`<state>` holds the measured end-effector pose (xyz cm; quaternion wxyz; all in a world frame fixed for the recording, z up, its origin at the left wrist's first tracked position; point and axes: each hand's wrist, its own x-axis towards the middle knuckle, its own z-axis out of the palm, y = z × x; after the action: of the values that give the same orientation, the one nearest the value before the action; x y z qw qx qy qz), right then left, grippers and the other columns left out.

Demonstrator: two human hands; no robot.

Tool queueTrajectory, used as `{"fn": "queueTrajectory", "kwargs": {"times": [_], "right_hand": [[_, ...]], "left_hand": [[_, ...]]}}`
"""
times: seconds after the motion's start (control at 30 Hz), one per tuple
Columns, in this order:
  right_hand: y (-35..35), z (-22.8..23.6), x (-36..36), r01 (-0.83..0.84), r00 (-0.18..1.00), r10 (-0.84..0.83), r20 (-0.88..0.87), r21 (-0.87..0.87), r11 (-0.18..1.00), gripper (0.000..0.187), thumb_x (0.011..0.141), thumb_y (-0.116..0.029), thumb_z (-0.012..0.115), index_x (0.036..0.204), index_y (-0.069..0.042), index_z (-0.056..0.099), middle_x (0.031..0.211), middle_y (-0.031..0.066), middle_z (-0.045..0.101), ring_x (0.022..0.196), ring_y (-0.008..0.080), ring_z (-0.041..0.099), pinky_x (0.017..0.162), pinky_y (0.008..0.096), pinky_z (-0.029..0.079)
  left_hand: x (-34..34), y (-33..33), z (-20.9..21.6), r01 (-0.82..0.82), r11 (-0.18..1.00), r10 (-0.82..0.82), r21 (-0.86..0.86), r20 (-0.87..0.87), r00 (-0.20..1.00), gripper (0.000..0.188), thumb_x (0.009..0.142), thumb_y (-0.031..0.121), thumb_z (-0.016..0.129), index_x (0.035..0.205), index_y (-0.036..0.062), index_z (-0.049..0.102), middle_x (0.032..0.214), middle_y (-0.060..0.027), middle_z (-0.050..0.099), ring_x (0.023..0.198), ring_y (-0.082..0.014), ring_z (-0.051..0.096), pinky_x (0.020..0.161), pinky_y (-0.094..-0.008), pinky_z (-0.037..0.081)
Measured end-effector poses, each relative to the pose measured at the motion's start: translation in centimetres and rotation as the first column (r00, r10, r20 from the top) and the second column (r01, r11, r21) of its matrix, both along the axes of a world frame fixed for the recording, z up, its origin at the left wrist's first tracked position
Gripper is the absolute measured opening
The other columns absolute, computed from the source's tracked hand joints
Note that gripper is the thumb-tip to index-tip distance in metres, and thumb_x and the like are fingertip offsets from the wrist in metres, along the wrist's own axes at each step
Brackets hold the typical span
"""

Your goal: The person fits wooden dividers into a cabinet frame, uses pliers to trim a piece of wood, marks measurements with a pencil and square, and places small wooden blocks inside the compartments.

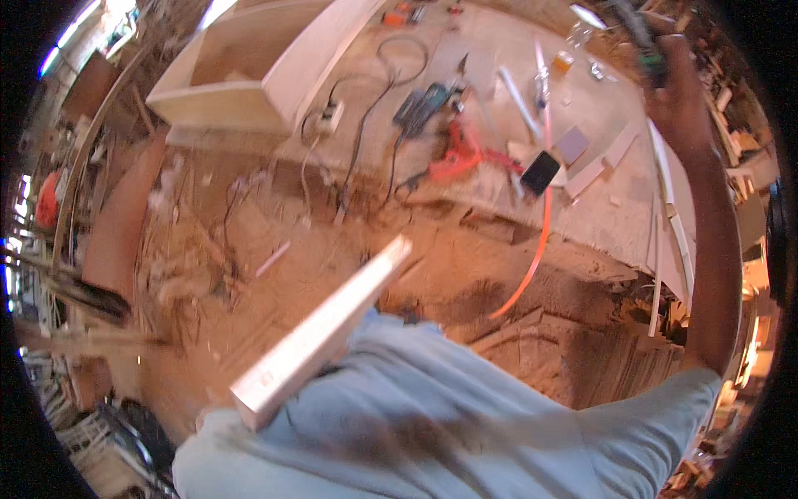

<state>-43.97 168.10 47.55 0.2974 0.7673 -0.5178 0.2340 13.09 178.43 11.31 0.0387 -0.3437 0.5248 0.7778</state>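
My right hand is stretched far out to the upper right, blurred by motion. Its fingers are closed round a dark, elongated tool with a small green part; its exact kind is too smeared to tell. A pale, squared wooden bar lies slantwise against my light blue clothing, its far end pointing up and right. My left hand does not show, and whether it touches the bar is hidden.
A pale wooden box frame stands at the upper left of the work surface. Near its middle lie a dark green power tool, cables, a red tool, a phone and wood offcuts. An orange hose hangs over the edge above sawdust.
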Motion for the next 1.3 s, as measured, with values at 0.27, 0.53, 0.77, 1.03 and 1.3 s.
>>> {"fn": "queueTrajectory", "kwargs": {"times": [0.27,0.53,0.77,1.03,1.3], "right_hand": [[5.4,-13.3,8.3,-0.417,0.870,0.280,0.406,0.303,0.857,0.022,0.081,-0.001,0.070,0.094,-0.004,0.052,0.120,0.0123,0.068,0.115,0.0316,0.065,0.096,0.0432,0.052],[8.1,-21.0,12.4,-0.387,0.865,0.174,0.471,0.403,0.830,0.026,0.081,-0.001,0.069,0.101,-0.005,0.053,0.133,0.0109,0.063,0.130,0.0326,0.057,0.115,0.0593,0.034],[9.0,-19.4,12.6,-0.331,0.910,0.169,0.379,0.416,0.847,0.018,0.087,-0.004,0.062,0.103,-0.009,0.054,0.140,0.0086,0.058,0.137,0.0305,0.052,0.122,0.0689,0.011],[9.4,-18.5,12.7,-0.377,0.897,0.268,0.350,0.294,0.878,0.011,0.087,-0.007,0.062,0.094,-0.008,0.054,0.125,0.0084,0.062,0.135,0.0319,0.054,0.122,0.0694,0.008],[9.4,-17.9,10.6,-0.470,0.862,0.371,0.347,0.270,0.840,0.012,0.084,-0.009,0.063,0.088,-0.005,0.052,0.118,0.0132,0.062,0.115,0.0348,0.063,0.119,0.0571,0.033]], "left_hand": [[0.5,0.7,-0.1,-0.040,0.998,0.039,0.054,0.027,0.999,0.083,0.102,0.070,0.022,0.143,0.0057,0.056,0.127,-0.0045,0.063,0.116,-0.0142,0.054,0.101,-0.0311,0.045],[-0.3,-0.1,-1.3,0.003,0.997,-0.005,0.082,0.028,1.000,0.084,0.102,0.070,0.021,0.143,0.0058,0.055,0.128,-0.0050,0.063,0.117,-0.0146,0.055,0.101,-0.0313,0.046],[-1.3,-0.9,-1.7,0.061,0.995,-0.063,0.082,0.022,0.998,0.084,0.102,0.070,0.021,0.143,0.0059,0.055,0.129,-0.0054,0.063,0.118,-0.0150,0.055,0.101,-0.0314,0.046],[-3.0,-2.6,-2.4,0.164,0.983,-0.166,0.082,0.022,0.986,0.084,0.102,0.070,0.021,0.144,0.0060,0.055,0.130,-0.0058,0.063,0.118,-0.0155,0.055,0.101,-0.0315,0.046],[-4.1,-3.7,-2.9,0.214,0.973,-0.217,0.090,0.032,0.976,0.084,0.102,0.071,0.021,0.144,0.0061,0.055,0.131,-0.0063,0.063,0.119,-0.0160,0.056,0.101,-0.0317,0.046]]}}
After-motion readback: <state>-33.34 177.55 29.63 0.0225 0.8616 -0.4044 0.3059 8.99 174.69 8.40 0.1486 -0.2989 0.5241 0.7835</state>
